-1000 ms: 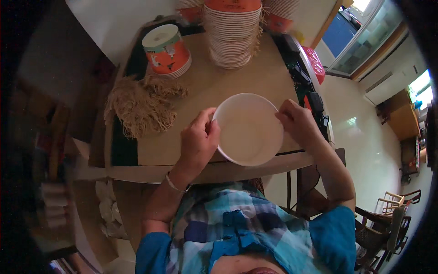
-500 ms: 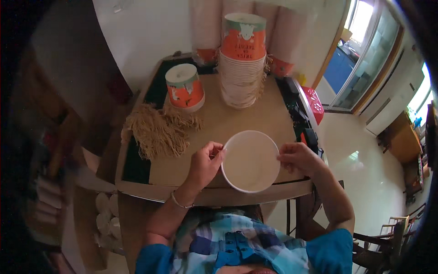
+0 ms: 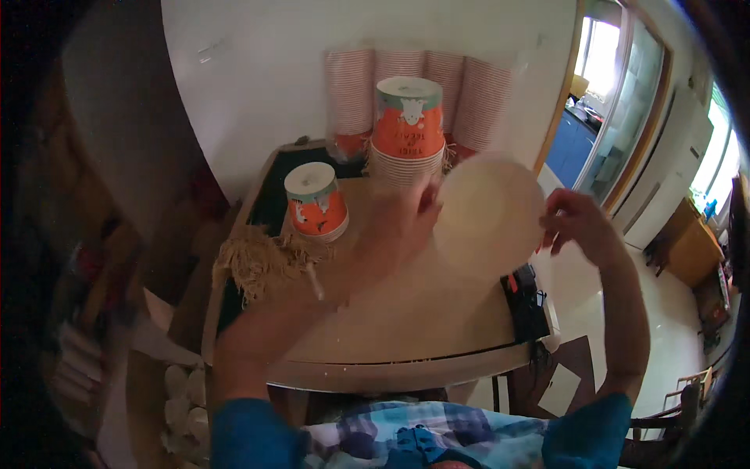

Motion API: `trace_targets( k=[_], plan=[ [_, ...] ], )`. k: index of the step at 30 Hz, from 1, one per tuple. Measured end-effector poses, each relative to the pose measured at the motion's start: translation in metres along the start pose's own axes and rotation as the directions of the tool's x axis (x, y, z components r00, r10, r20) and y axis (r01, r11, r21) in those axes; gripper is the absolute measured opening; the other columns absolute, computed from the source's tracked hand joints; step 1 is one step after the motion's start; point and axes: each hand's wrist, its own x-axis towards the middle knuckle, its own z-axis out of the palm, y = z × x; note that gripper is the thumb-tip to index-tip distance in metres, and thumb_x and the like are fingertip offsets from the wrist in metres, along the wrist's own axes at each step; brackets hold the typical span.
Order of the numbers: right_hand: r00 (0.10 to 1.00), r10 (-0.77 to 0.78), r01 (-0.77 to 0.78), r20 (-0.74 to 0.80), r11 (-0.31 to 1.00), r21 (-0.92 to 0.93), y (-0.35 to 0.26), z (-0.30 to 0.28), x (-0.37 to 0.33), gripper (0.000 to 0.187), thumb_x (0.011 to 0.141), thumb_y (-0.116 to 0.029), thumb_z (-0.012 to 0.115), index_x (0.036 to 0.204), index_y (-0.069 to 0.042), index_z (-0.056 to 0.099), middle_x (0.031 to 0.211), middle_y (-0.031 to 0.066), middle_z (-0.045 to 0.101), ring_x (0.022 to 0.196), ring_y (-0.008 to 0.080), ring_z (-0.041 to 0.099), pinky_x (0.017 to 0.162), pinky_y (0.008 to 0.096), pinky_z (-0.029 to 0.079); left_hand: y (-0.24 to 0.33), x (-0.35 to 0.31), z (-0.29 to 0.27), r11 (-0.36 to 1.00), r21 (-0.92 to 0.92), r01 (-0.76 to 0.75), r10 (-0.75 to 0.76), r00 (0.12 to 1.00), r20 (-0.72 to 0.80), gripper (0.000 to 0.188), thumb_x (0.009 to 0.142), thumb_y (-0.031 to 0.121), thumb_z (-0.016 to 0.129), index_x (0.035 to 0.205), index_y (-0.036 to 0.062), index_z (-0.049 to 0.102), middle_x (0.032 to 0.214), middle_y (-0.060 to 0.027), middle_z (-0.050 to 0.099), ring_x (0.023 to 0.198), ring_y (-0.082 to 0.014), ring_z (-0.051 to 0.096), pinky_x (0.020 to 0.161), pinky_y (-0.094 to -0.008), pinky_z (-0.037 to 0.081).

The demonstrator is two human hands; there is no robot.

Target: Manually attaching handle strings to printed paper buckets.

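A paper bucket (image 3: pixel 491 215) is held up over the table's right side, its round pale mouth facing me. My left hand (image 3: pixel 414 223) grips the rim at its left, blurred by motion. At the opposite side my right hand (image 3: pixel 580 223) pinches the rim, fingers closed. The bucket's outer wall is hidden. Left of my hands, an orange and green paper bucket (image 3: pixel 316 205) stands upside down. Beside it lies a heap of frayed brown twine (image 3: pixel 262 258). Behind my left hand rises an upside-down stack of similar buckets (image 3: pixel 410 125), with twine strands at its sides.
Several tall stacks of nested buckets (image 3: pixel 350 90) lean against the white wall behind the table (image 3: pixel 406 328). Black objects (image 3: pixel 525 301) lie along the table's right edge. At lower left are several pale round items (image 3: pixel 186 391). A doorway and tiled floor lie to the right.
Both hands have lifted the paper bucket up and to the right, away from the table's front edge. The view has tilted upward, showing more of the wall and the wrapped stacks.
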Motion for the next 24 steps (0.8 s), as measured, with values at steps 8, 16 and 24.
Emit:
trace_targets(
  k=[8, 16, 24],
  plan=[
    [0.836, -0.475, 0.329, -0.275, 0.834, -0.442, -0.070, -0.060, 0.091, 0.012, 0.087, -0.008, 0.063, 0.085, -0.004, 0.051, 0.074, 0.0054, 0.059, 0.063, 0.0136, 0.063, 0.053, 0.0264, 0.052, -0.008, 0.198, -0.009, 0.935, 0.279, -0.217, 0.281, 0.936, -0.213, 0.018, 0.082, 0.012, 0.066, 0.093, 0.0003, 0.059, 0.083, -0.0174, 0.065, 0.079, -0.0305, 0.066, 0.073, -0.0406, 0.052],
    [0.355, -0.875, 0.414, -0.329, 0.463, -0.784, -0.063, -0.040, 0.256, 0.016, 0.080, -0.006, 0.059, 0.092, -0.003, 0.048, 0.082, 0.0192, 0.058, 0.077, 0.0391, 0.061, 0.067, 0.0437, 0.049, -0.064, 0.275, -0.061, 0.801, 0.487, -0.349, 0.530, 0.791, -0.305, 0.017, 0.083, 0.015, 0.068, 0.092, 0.0035, 0.059, 0.084, -0.0144, 0.067, 0.078, -0.0333, 0.066, 0.072, -0.0404, 0.054],
    [0.337, -0.863, 0.594, -0.375, 0.504, -0.627, -0.009, 0.032, 0.318, 0.013, 0.085, -0.003, 0.058, 0.097, -0.003, 0.053, 0.088, 0.0150, 0.057, 0.079, 0.0325, 0.058, 0.071, 0.0391, 0.048, -0.137, 0.233, -0.077, 0.798, 0.523, -0.301, 0.454, 0.870, -0.191, 0.016, 0.088, 0.012, 0.059, 0.099, 0.0046, 0.051, 0.096, -0.0188, 0.059, 0.087, -0.0420, 0.059, 0.071, -0.0475, 0.049]
  ],
)
